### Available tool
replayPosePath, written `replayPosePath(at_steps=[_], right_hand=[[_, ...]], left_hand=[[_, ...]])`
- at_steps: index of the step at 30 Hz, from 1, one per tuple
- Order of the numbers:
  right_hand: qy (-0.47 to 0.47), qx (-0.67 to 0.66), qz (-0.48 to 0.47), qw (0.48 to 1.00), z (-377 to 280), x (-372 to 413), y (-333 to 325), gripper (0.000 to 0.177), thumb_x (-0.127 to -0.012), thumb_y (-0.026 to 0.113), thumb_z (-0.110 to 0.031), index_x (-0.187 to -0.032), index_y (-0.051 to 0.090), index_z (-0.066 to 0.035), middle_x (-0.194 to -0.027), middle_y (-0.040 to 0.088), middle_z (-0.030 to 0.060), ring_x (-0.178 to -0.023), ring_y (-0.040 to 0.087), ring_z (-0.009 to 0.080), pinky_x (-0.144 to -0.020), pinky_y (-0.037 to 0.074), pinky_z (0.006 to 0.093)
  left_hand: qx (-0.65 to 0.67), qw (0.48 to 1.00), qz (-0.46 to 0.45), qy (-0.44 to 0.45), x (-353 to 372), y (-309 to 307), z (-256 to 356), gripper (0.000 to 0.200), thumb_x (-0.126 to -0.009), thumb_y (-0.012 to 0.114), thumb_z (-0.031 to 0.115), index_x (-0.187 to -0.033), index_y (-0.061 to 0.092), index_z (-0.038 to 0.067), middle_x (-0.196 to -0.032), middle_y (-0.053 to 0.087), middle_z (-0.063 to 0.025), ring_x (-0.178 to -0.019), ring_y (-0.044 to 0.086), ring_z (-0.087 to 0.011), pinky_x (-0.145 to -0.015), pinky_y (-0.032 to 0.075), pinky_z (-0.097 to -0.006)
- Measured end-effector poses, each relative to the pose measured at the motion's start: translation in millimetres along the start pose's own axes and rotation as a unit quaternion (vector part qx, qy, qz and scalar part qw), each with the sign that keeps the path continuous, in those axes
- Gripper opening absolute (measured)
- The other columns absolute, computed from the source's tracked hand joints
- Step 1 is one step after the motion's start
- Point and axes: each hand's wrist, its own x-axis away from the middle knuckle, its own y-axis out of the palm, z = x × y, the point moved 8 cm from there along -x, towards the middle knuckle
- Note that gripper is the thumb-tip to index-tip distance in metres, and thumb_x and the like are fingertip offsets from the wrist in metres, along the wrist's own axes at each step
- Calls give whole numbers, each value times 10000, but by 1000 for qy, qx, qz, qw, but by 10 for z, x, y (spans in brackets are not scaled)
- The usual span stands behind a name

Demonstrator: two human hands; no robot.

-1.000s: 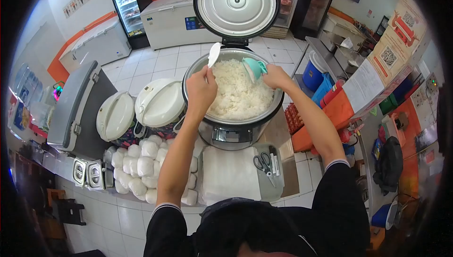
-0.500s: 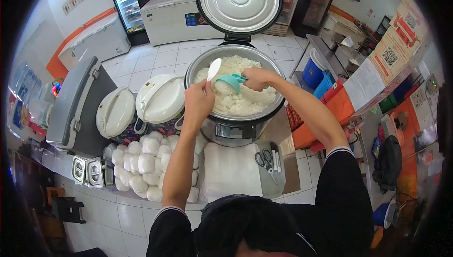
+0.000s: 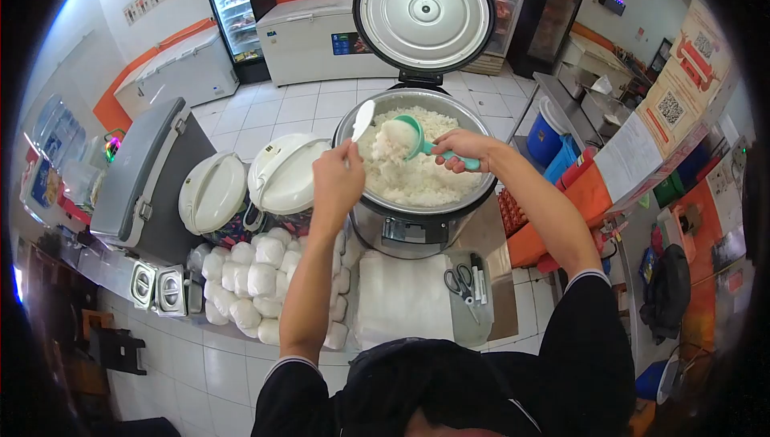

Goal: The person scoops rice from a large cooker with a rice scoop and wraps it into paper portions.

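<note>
My left hand [image 3: 338, 176] is closed on a white paddle [image 3: 363, 120], whose blade points up over the left rim of the cooker. In my right hand [image 3: 468, 149] is the handle of a turquoise scoop [image 3: 415, 139], tilted, with a clump of rice [image 3: 395, 139] at its mouth. Below them the large open rice cooker [image 3: 415, 230] holds loose white rice [image 3: 433, 183], and its round lid [image 3: 425, 9] stands raised behind.
Many wrapped white bundles [image 3: 262, 280] are heaped left of a stack of clear plastic sheets [image 3: 403, 301]. Scissors [image 3: 460, 281] and markers lie at the right in a tray. Two white-lidded containers [image 3: 215, 192] and a grey cooler [image 3: 144, 180] stand left.
The scoop has turned and now tilts left with rice at its mouth. My right hand has shifted right along the handle side. The whole view has shifted slightly.
</note>
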Motion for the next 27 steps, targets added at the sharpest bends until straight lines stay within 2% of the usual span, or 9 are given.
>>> replayPosePath(at_steps=[3, 4, 6, 9, 11, 16, 22, 25, 27], right_hand=[[-63, -32, 31, 997, -77, 131, 154, 107, -943, 527, -62, -966, 500, 39, -804, 514, 68, -520, 419, 54, -383, 349, 191], [-78, 4, 86, 993, -103, 188, 205, 94, -923, 541, -42, -964, 497, 29, -782, 497, 63, -514, 413, 60, -376, 342, 207], [-95, 1, 111, 989, -63, 117, 154, 81, -919, 532, -39, -939, 493, 29, -759, 491, 61, -514, 424, 71, -381, 349, 223], [-114, -29, 151, 981, 79, -32, -9, 62, -912, 504, -26, -884, 481, 25, -720, 487, 64, -511, 451, 104, -390, 353, 254], [-130, -110, 178, 969, 84, -47, -102, 110, -878, 465, -15, -790, 520, 22, -641, 519, 88, -490, 491, 156, -423, 392, 311], [-160, -48, 205, 964, 86, 22, -93, 100, -915, 507, -34, -836, 502, 28, -673, 489, 60, -503, 458, 132, -397, 360, 279], [-176, -58, 226, 956, 90, 164, -114, 95, -913, 504, -37, -841, 487, 22, -691, 484, 61, -499, 458, 124, -400, 361, 270], [-157, -94, 204, 962, 181, 149, -171, 87, -915, 505, -31, -852, 471, 20, -709, 481, 63, -497, 446, 110, -396, 357, 251], [-150, -114, 189, 964, 128, 81, -313, 85, -916, 506, -27, -858, 464, 19, -717, 479, 64, -496, 440, 103, -393, 355, 241]], left_hand=[[-35, 999, -12, 38, 62, 484, 70, 282, -958, 493, 161, -821, 624, -48, -701, 622, -262, -692, 621, -451, -632, 464, -511], [-33, 998, -12, 43, 103, 611, 122, 282, -958, 493, 161, -821, 624, -48, -701, 622, -262, -692, 621, -451, -632, 464, -511], [1, 996, 3, 91, 194, 735, 293, 251, -953, 490, 127, -796, 590, -41, -668, 593, -265, -663, 589, -471, -619, 435, -542], [9, 994, -34, 102, 154, 884, 371, 247, -938, 512, 120, -839, 644, -63, -681, 606, -279, -663, 613, -458, -626, 464, -497], [19, 992, -15, 127, 227, 947, 446, 238, -933, 516, 113, -821, 636, -59, -677, 602, -280, -660, 607, -463, -629, 464, -506], [18, 986, -16, 166, 52, 1093, 500, 212, -914, 537, 104, -812, 640, -51, -667, 593, -284, -663, 602, -473, -644, 469, -519], [-21, 988, -45, 150, -352, 1313, 216, 249, -882, 550, 131, -747, 674, -38, -694, 605, -295, -692, 617, -476, -677, 487, -526], [-54, 990, -101, 79, -431, 1366, -89, 289, -895, 562, 175, -778, 693, -54, -750, 649, -295, -742, 640, -480, -715, 514, -536], [-69, 987, -144, -17, -374, 1250, -217, 305, -889, 566, 183, -759, 684, -67, -745, 641, -317, -759, 648, -477, -739, 521, -525]])
